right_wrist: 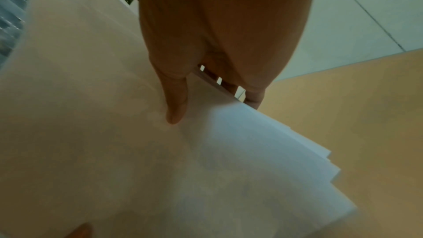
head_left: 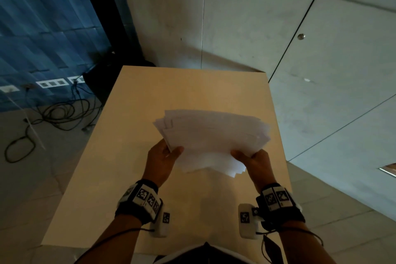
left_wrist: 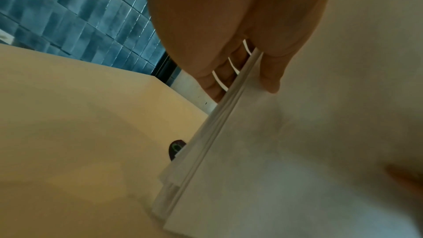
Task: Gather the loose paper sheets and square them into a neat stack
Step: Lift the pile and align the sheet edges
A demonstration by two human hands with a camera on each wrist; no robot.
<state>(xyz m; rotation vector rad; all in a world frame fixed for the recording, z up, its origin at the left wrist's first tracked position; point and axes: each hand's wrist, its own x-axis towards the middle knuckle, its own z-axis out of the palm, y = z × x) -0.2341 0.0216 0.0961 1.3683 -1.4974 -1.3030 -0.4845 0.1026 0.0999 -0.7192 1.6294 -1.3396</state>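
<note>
A bundle of white paper sheets (head_left: 212,137) is held up over the tan table (head_left: 150,96), its edges fanned and uneven. My left hand (head_left: 171,153) grips the bundle's left edge, thumb on top. My right hand (head_left: 246,155) grips the right edge the same way. In the left wrist view the paper sheets (left_wrist: 263,160) show stepped edges, with the thumb on top and fingers (left_wrist: 213,86) underneath. In the right wrist view the paper sheets (right_wrist: 206,160) have staggered corners at the lower right, and the thumb (right_wrist: 175,109) presses on the top sheet.
The table stands against a pale wall (head_left: 235,17) with panel seams. Left of it are a dark post (head_left: 102,6), blue tiling (head_left: 42,28), wall sockets (head_left: 51,83) and loose cables (head_left: 53,113) on the floor.
</note>
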